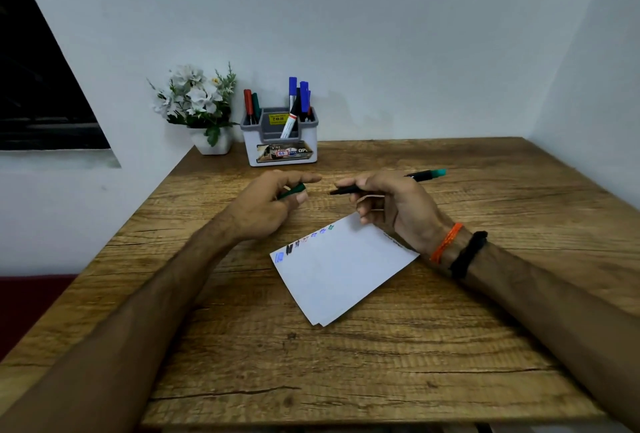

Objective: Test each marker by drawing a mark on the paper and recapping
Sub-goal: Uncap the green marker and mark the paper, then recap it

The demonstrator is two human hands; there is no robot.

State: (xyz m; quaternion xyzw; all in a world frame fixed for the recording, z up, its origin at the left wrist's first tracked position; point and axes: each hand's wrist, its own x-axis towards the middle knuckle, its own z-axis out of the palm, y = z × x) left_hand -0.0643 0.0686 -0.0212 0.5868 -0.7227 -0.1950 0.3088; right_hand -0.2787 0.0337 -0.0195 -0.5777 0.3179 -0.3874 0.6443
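Above a wooden table (381, 363), our left hand (270, 204) pinches a green cap (292, 191), while our right hand (391, 200) grips an uncapped marker (424, 175), tip pointing at the cap, a gap between them. White paper (343, 270) with colored marks lies just below.

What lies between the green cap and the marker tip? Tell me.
Nothing: in the head view only bare wooden table shows between the green cap in the left hand and the marker tip.

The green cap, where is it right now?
In the head view, the left hand pinches the green cap above the table, facing the marker.
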